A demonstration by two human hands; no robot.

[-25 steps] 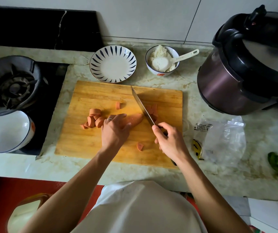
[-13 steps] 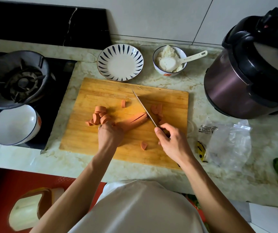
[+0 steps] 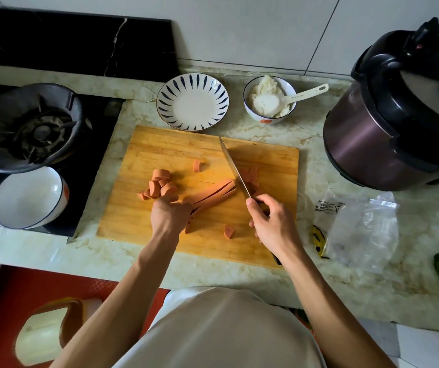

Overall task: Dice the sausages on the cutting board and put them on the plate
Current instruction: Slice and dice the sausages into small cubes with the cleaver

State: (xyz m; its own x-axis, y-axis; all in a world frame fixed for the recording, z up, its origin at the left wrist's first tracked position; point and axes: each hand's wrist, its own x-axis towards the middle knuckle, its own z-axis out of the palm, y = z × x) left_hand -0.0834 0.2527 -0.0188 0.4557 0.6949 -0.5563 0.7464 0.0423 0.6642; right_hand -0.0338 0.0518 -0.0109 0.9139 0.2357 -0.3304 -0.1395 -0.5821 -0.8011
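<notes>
Since one second ago, left hand (image 3: 170, 217) has slid back from the far end of the sausage strips (image 3: 211, 195) to their near end, exposing the lengthwise splits; the kitchen knife (image 3: 233, 167) has kept its station at the far end.

The strips lie side by side at the centre of the wooden cutting board (image 3: 160, 152), long axis running from 8 o'clock (under the left hand) to 2 o'clock (at the blade). Left-hand fingers are curled down over the near ends, holding the strips together. Right hand (image 3: 272, 226) is wrapped round the knife handle; the blade points to 11 o'clock and crosses the strip tips nearly square to their axis.

Judgement: the coming crosscuts should start at the 2 o'clock end and step toward the left hand, which is the nearer hand to the uncut length.

Cut pieces (image 3: 160, 185) sit at 10 o'clock of the left hand. The striped plate (image 3: 192, 102), beyond the board at 12 o'clock, holds no sausage yet.
</notes>
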